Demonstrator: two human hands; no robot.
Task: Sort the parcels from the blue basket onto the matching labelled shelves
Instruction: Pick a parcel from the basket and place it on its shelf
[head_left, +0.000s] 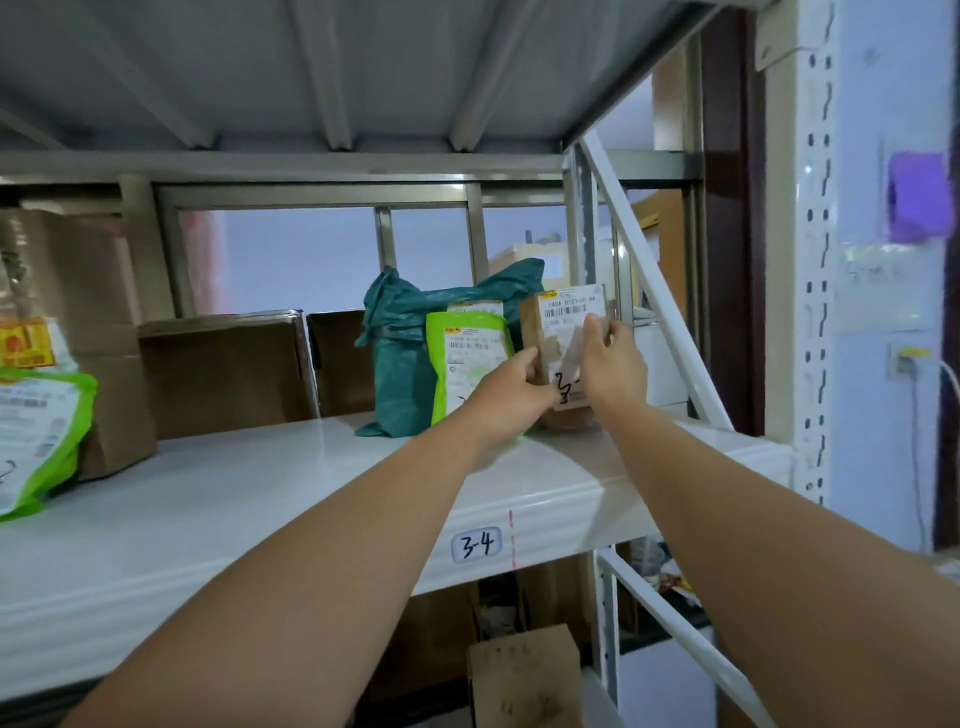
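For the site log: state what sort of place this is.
Likely a parcel sorting depot: a white metal rack shelf with a handwritten 3-4 tag, a large brown cardboard box and a small barcode-labelled brown cardboard parcel.

Both of your arms are bare over all the length that shows. Your left forearm (311, 561) is uncovered from the lower edge of the view up to the wrist, and your right forearm (753, 519) is the same. Your left hand (511, 382) and your right hand (618, 358) are bare as well. The fingers (592, 332) are too small and blurred to tell any finer detail.
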